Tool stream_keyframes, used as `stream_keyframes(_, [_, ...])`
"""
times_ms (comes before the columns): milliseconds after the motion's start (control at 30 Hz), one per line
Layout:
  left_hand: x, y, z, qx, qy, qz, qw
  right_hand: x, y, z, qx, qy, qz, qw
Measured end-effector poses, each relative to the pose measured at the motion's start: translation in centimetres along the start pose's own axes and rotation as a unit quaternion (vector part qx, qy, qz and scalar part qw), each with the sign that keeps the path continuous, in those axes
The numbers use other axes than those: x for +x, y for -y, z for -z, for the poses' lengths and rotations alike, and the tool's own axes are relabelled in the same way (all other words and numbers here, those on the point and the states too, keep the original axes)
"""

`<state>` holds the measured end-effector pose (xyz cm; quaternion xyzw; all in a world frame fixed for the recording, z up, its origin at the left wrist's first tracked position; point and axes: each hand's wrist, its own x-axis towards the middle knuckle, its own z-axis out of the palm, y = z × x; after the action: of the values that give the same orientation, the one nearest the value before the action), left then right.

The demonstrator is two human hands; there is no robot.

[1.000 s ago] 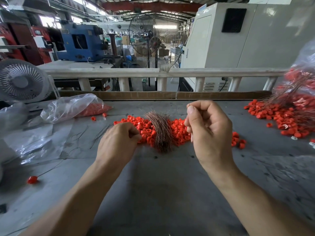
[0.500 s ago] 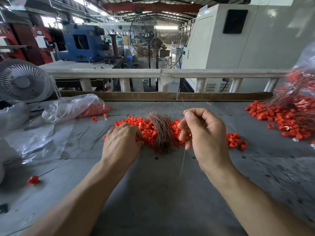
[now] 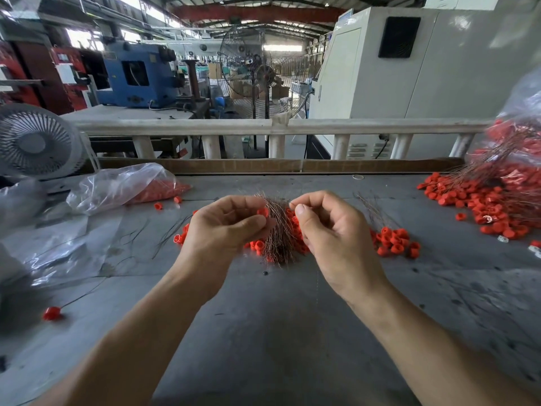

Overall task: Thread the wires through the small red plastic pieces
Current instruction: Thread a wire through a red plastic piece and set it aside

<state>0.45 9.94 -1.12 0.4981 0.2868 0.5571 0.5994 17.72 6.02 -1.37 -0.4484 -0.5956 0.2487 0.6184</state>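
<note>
— Wire [image 3: 317, 284] first: we've got a single thin strand pinched between thumb and forefinger of our right hand [image 3: 333, 238], and it hangs down below that hand toward the grey table [image 3: 278, 332]. Its top end at the pinch is too fine for us to make out.

— And our left hand [image 3: 225, 227]?

— Fingers curled, thumb and fingertips gripping one red cap [image 3: 262, 212], raised off the table. We're holding it just beside the right hand's pinch, the two hands close together at the same height. Whether strand and cap touch, we cannot tell.

— What's under us?

— Right below and behind the hands sits a bundle of coppery wires [image 3: 278, 238], fanned out across a heap of red caps [image 3: 295, 230]. A smaller cluster of caps [image 3: 395, 244] lies just to the right of our right wrist, with a few loose strands [image 3: 371, 209] beyond it.

— Further out?

— Far right, a big spread of caps with wires in them [image 3: 491, 206] spilling from a clear bag [image 3: 524, 112]. On the left, another clear bag [image 3: 123, 186] with red pieces inside, and a couple of stray caps near its mouth. Near left edge, one cap on a wire [image 3: 52, 313] lies alone, well apart from the rest.

— Anything else on our side?

— A small white fan [image 3: 35, 142] at the far left, a pale railing [image 3: 292, 126] past the table's back edge, a blue machine [image 3: 137, 74] beyond it.
</note>
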Motion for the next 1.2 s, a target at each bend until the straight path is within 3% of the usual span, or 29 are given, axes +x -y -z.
stream_keyframes(200, [-0.21, -0.28, -0.41, -0.033, 0.013, 0.002, 0.999, -0.15, -0.03, -0.1, -0.014, 0.031, 0.017, 0.999])
stream_keyframes(633, [-0.41, -0.53, -0.6, 0.009, 0.031, -0.011, 0.999, -0.28, -0.18, -0.1, -0.028, 0.067, 0.007, 0.997])
stream_keyframes(1200, [-0.62, -0.62, -0.59, 0.045, 0.043, -0.019, 0.998, -0.08, -0.49, 0.08, -0.025, 0.031, -0.003, 0.999])
